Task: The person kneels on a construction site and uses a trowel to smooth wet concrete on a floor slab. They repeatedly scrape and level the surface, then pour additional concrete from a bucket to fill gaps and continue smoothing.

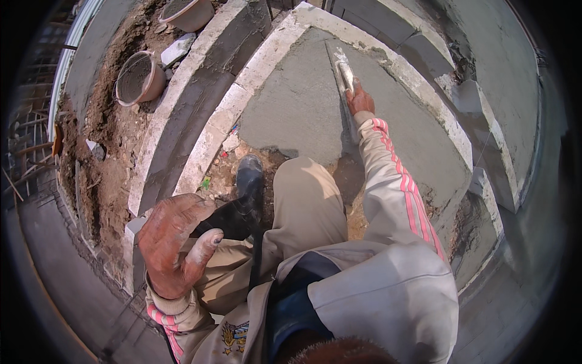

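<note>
Wet gray cement (pixel 297 91) spreads between pale walls (pixel 215 124), and brown dirt (pixel 115 158) lies off to the left with two tubs (pixel 158 83) on it. My right hand (pixel 360 99) is wrapped around the handle of a long trowel (pixel 344 71), which is on the cement, out in front of my knee (pixel 306 182). My left hand (pixel 173 242) is up to the left of my lap, open, with bent fingers and the thumb apart. My dark boot (pixel 249 176) stands beside my knee, near the cement's edge.
</note>
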`<state>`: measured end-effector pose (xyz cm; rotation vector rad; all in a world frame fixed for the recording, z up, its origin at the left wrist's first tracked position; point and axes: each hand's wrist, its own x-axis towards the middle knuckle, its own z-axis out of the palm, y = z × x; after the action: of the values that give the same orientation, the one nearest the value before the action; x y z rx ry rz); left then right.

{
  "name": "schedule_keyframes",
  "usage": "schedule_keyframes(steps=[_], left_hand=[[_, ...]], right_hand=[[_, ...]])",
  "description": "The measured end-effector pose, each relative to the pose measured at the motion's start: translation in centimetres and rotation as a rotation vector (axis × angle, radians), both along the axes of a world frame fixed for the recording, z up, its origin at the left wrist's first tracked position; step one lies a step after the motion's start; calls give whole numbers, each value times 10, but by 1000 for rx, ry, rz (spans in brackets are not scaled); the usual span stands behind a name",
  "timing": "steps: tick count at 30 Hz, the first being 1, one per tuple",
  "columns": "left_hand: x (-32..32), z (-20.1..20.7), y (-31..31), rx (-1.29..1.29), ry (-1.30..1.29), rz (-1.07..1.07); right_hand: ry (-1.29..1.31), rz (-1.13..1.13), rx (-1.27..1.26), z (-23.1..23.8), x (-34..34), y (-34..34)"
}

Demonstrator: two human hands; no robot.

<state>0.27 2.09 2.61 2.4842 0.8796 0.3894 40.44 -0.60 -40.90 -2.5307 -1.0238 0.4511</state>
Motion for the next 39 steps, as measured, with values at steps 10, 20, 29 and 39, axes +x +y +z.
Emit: schedule_keyframes(steps=[10,20,29,39], left_hand=[[1,-5,-4,-20,-18,-52],[0,-3,0,9,5,-24],[-2,-5,-5,-55,10,-39],[-7,-3,-7,-50,11,-12]], right_hand=[[5,158,-66,-2,10,44],[21,313,-46,26,-30,-14],[-148,96,-36,-1,22,79],[-43,304,-121,0,-39,38]])
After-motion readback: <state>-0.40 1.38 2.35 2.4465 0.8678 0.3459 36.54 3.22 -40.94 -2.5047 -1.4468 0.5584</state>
